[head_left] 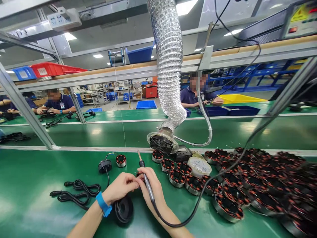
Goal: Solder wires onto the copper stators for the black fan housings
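The soldering iron is taken as landmark, on a green workbench. Far left of the iron, looped black power cords are laid on the bench. Closer on its left, a round black cabled unit and a lone stator are placed, beyond the left hand, on whose wrist a blue wristband is worn. A black ring-shaped part is partly hidden under that hand, left of the iron's lower end.

The hands are held together, with the left fingertips brought against the right fingers. Whether anything small is pinched there cannot be told. The iron is clamped in the right hand, so that hand is the nearer one. Its long axis runs diagonally, with the tip pointed up and left, away from the wearer, and its cord trailed off to the right.

Right of the iron, many stators are crowded together, a fume extractor's fan intake with silver duct is set behind them, and a white round tub is placed among them.
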{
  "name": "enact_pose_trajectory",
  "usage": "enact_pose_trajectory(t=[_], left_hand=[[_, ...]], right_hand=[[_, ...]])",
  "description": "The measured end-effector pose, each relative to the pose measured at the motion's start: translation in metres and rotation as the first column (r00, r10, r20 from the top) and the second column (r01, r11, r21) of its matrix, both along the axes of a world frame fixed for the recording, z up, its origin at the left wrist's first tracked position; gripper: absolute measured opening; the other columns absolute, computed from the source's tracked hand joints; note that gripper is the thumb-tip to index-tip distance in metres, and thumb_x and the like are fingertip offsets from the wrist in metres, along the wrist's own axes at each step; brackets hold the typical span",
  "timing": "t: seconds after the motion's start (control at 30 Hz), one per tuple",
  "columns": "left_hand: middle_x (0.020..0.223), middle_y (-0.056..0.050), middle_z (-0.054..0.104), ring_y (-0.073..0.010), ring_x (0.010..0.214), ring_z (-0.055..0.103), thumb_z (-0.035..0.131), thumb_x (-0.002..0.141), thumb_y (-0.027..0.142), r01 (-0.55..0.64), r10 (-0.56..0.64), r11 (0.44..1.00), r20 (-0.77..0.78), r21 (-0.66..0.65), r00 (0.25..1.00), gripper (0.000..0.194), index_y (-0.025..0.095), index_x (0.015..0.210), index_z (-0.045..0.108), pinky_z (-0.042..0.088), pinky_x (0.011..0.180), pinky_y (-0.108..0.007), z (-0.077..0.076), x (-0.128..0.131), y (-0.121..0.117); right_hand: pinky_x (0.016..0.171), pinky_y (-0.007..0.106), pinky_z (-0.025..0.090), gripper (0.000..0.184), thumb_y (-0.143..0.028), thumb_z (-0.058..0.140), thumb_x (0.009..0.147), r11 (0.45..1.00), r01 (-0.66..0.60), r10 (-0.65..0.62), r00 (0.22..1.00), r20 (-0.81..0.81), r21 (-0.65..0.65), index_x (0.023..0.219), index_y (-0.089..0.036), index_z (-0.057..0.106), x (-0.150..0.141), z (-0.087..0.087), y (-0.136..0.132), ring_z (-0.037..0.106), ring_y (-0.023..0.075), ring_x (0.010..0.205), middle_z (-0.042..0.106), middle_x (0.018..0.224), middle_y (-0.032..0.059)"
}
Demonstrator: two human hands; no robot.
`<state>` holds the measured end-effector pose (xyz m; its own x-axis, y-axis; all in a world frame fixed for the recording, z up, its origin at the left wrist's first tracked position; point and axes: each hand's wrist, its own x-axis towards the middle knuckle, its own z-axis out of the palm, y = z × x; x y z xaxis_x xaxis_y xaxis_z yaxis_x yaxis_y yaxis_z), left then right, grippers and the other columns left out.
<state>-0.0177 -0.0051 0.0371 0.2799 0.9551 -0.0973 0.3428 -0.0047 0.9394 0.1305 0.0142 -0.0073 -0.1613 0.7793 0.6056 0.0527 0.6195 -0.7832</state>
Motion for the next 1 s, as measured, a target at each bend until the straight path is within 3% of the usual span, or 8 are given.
enact_pose_trajectory(t=[0.17,0.3,0.47,0.63,0.73,0.83,1.0], left_hand=[[0.063,0.003,0.046,-0.0107,0.061,0.038,0.059,0.080,0.047,0.003,-0.003,1.000,-0.006,0.028,1.000,0.035,0.014,0.069,0.055,0.029,0.058,-0.024,-0.001,-0.005,0.004],[0.050,0.006,0.044,-0.0088,0.046,0.038,0.059,0.080,0.056,-0.021,0.028,0.996,0.080,-0.085,0.996,0.041,0.017,0.073,0.050,0.028,0.049,-0.022,-0.005,-0.005,0.005],[0.046,0.012,0.030,-0.0045,0.040,0.022,0.067,0.073,0.057,-0.151,0.171,0.981,0.173,-0.125,0.970,0.042,0.018,0.073,0.051,0.017,0.041,-0.020,-0.007,-0.007,0.010],[0.045,0.013,0.026,-0.0030,0.039,0.017,0.071,0.069,0.058,-0.212,0.241,0.965,0.211,-0.152,0.947,0.044,0.017,0.073,0.053,0.012,0.040,-0.020,-0.014,-0.014,0.020],[0.044,0.013,0.027,-0.0031,0.039,0.017,0.071,0.067,0.058,-0.231,0.259,0.960,0.190,-0.159,0.947,0.045,0.017,0.072,0.053,0.011,0.040,-0.020,-0.014,-0.013,0.022],[0.045,0.012,0.027,-0.0033,0.040,0.018,0.071,0.066,0.058,-0.238,0.262,0.959,0.162,-0.151,0.951,0.045,0.017,0.069,0.051,0.010,0.040,-0.020,-0.011,-0.010,0.020],[0.045,0.013,0.025,-0.0036,0.040,0.017,0.070,0.065,0.060,-0.243,0.262,0.959,0.127,-0.148,0.957,0.047,0.019,0.067,0.049,0.010,0.041,-0.021,-0.007,-0.008,0.019]], right_hand=[[0.070,0.026,0.056,0.023,-0.012,0.052,0.086,0.999,0.035,-0.035,0.999,-0.016,-0.041,0.106,-0.023,0.058,0.003,0.003,0.000,0.064,0.0136,0.073,0.056,0.099,0.0039],[0.071,0.026,0.055,0.025,-0.011,0.052,0.086,0.997,0.045,-0.046,0.999,-0.018,-0.065,0.107,-0.023,0.057,0.002,0.000,0.001,0.064,0.0128,0.072,0.057,0.100,0.0040],[0.076,0.028,0.054,0.025,-0.014,0.052,0.087,0.996,0.075,-0.075,0.997,-0.005,-0.041,0.108,-0.023,0.060,0.003,-0.002,0.006,0.064,0.0146,0.078,0.060,0.099,0.0048],[0.070,0.027,0.054,0.025,-0.030,0.049,0.095,0.988,0.122,-0.126,0.992,-0.029,-0.094,0.115,-0.022,0.063,0.013,0.008,0.011,0.065,0.0162,0.076,0.066,0.090,0.0048],[0.059,0.025,0.052,0.025,-0.037,0.049,0.095,0.977,0.155,-0.166,0.984,-0.060,-0.147,0.101,-0.020,0.066,0.017,0.009,0.011,0.061,0.0147,0.060,0.065,0.072,0.0015],[0.057,0.026,0.050,0.030,-0.038,0.045,0.096,0.977,0.185,-0.194,0.977,-0.084,-0.108,0.084,-0.019,0.065,0.018,0.005,0.011,0.059,0.0152,0.056,0.059,0.060,0.0000],[0.052,0.026,0.048,0.031,-0.037,0.043,0.095,0.982,0.154,-0.167,0.979,-0.115,-0.114,0.081,-0.020,0.064,0.019,-0.001,0.010,0.058,0.0165,0.054,0.053,0.052,-0.0010]])
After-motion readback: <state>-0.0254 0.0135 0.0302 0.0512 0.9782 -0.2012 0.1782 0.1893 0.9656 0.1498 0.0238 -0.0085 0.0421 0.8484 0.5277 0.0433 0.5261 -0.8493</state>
